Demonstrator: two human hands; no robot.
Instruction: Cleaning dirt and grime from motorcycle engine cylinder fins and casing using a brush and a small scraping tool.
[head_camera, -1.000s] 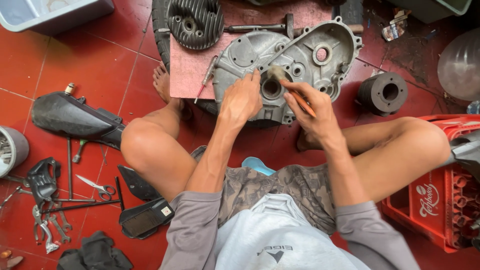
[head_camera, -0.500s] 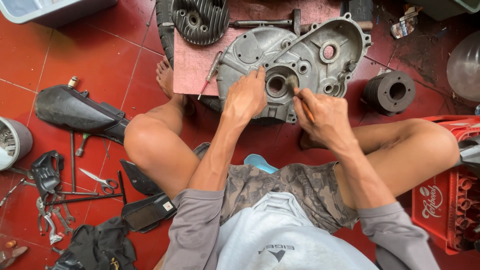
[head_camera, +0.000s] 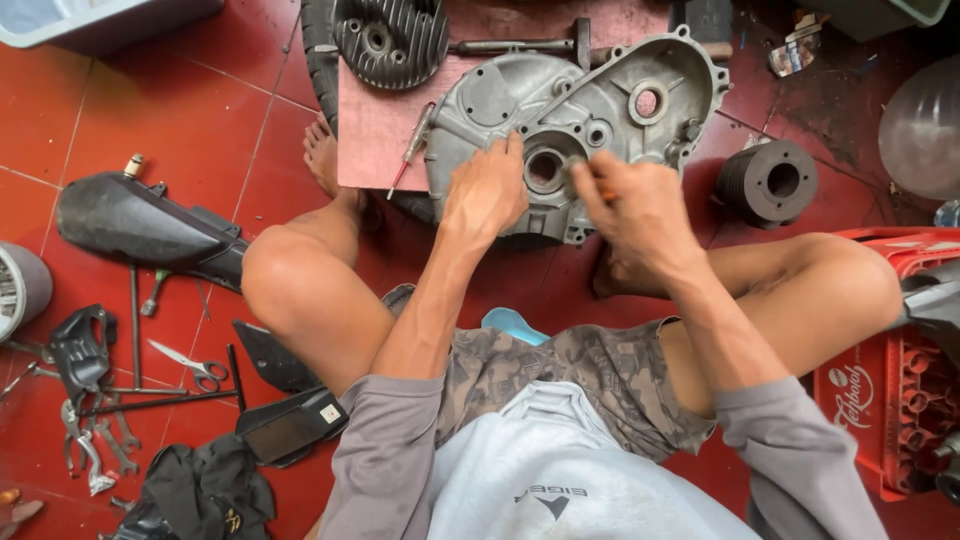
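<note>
A grey metal engine case lies on a pink board on the red tile floor between my bent legs. My left hand presses flat on the case, fingers at the left rim of its round bore. My right hand is curled at the bore's right rim, closed around a small tool of which only an orange bit shows. The tool's tip is hidden by my fingers.
A red-handled screwdriver lies on the board left of the case, with a finned cylinder head above it. A black finned cylinder stands to the right, a red crate at far right. Scissors, wrenches and a black part lie to the left.
My right hand has closed in on the bore, and the thin tool that stuck out is now mostly covered by my fingers. My left hand has stayed on the case.
</note>
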